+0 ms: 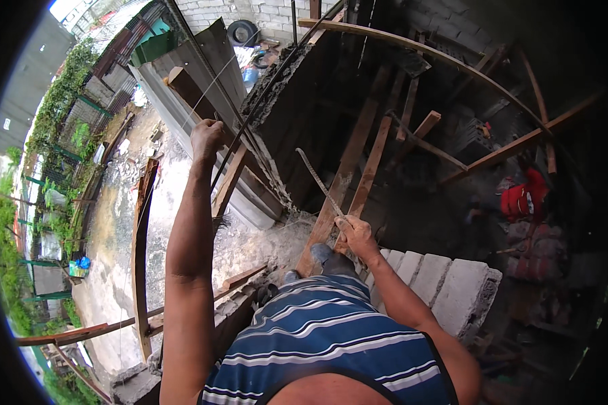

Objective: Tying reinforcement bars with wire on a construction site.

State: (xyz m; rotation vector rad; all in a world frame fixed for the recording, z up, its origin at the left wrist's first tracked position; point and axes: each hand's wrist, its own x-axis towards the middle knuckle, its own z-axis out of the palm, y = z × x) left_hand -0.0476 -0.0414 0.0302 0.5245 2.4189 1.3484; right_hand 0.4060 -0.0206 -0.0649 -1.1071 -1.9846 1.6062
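My left hand (207, 140) is raised at arm's length, its fingers closed in a fist. A thin pale line (213, 84) runs slantwise close by the knuckles, and whatever the fist holds is hidden. Just right of it a dark steel rod (270, 88) rises along the rough wall top. In my right hand (358, 236) is a short ribbed steel bar (322, 183), gripped by its near end. It points up and left, and its far end bends into a hook. My feet stand on or beside a wooden plank (338, 192).
Concrete blocks (436, 280) line the wall top at my right. Beyond them a person in red (523, 199) is lower down in a dark space crossed by timber beams (452, 61). Corrugated metal sheets (216, 61) stand ahead. An upright timber (142, 250) rises at left above wet ground.
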